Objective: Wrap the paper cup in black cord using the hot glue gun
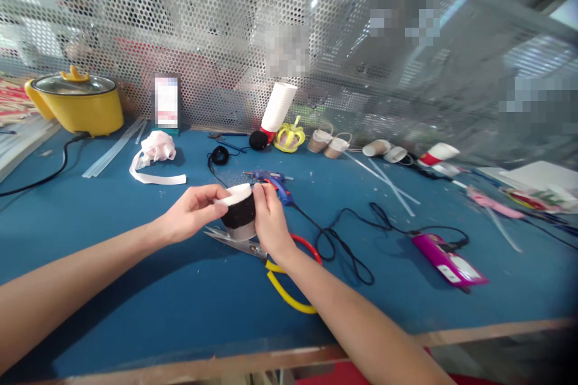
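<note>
Between my two hands is a small cup (239, 216), tilted, with a white band round its top, a black band below and a greyish lower end. My left hand (198, 210) grips its left side, fingertips at the white rim. On the opposite side, my right hand (272, 219) is closed on it with the thumb near the top edge. Under the cup lie scissors (289, 298) with red and yellow handles, blades partly covered. A blue glue gun (273, 180) rests just behind. A ball of black yarn (220, 155) sits beyond my left hand.
A yellow electric pot (90, 111) stands at back left, near a bundle of white ribbon (158, 147). Stacked paper cups (277, 108), a yellow crown-shaped piece (289, 136) and small handled buckets (320, 139) line the perforated screen. A purple power strip (447, 261) with black cable lies right.
</note>
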Available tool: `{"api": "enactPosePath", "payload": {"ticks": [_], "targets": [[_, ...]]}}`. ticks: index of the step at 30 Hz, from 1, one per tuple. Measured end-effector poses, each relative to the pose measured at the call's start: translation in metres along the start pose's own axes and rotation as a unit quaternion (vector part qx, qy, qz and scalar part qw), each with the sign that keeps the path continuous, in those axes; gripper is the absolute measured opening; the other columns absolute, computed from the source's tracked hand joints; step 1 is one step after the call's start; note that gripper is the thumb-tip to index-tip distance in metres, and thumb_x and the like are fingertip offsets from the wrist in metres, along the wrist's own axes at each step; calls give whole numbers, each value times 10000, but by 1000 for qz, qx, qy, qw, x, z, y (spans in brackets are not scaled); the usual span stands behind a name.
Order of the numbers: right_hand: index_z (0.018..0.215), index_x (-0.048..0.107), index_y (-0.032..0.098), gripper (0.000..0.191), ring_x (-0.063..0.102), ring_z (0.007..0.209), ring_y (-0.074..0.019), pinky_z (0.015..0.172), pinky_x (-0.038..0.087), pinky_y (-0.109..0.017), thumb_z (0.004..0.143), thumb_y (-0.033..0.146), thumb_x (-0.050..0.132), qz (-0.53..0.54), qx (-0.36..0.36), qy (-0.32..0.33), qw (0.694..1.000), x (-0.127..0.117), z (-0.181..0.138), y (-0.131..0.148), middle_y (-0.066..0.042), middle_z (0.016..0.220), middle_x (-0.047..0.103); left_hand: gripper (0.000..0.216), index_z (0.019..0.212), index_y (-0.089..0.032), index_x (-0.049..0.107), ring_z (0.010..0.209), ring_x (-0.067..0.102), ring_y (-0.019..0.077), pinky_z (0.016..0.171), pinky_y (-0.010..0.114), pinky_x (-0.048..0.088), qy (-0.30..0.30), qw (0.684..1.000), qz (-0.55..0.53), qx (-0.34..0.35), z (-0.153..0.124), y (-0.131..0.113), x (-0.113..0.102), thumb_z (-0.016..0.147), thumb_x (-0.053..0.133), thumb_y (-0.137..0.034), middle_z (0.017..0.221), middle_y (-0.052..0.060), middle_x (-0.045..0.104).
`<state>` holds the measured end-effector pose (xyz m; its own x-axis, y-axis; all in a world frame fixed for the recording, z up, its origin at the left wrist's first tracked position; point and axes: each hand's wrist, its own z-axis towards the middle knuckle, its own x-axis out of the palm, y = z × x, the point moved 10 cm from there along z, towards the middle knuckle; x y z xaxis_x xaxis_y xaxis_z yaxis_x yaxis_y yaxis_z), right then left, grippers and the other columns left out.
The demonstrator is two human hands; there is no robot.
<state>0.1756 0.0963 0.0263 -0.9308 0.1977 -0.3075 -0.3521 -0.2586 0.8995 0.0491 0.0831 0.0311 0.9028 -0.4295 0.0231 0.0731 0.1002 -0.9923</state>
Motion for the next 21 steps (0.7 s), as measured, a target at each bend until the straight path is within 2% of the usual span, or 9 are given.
{"api": "enactPosePath", "payload": {"ticks": [7,10,13,16,21], "targets": [[718,389,223,238,463,624,-151,584,370,-281,856,409,337,-22,3,15,1000,2,1,1,8,647,450,174,693,-131,520,660,485,110,644,235,404,16,1000,-13,-6,0,4,4,692,582,-294,685,0,547],[706,371,227,228,465,609,-149,571,374,-276,862,388,331,-33,-9,23,999,3,1,6,9,634,451,166,726,-128,513,646,474,105,612,225,391,40,999,17,-7,0,4,7,684,586,-270,688,-3,534],[713,360,229,208,466,597,-142,557,378,-268,870,361,330,-53,-39,28,997,4,0,15,8,636,462,179,760,-125,532,673,476,116,620,226,389,55,994,98,-5,0,0,9,686,591,-277,705,-1,540],[752,369,226,172,481,600,-146,562,386,-274,875,339,328,-86,-74,33,993,7,-5,24,-3,659,486,193,774,-122,564,643,459,105,597,214,378,46,985,164,-9,0,-5,10,696,582,-298,694,-9,545],[866,429,204,151,547,777,-187,698,422,-325,875,315,328,-156,-143,51,976,16,-13,37,-73,842,562,146,748,-116,593,629,468,105,581,207,385,30,978,206,-14,1,-5,9,697,542,-243,675,-12,560]]}}
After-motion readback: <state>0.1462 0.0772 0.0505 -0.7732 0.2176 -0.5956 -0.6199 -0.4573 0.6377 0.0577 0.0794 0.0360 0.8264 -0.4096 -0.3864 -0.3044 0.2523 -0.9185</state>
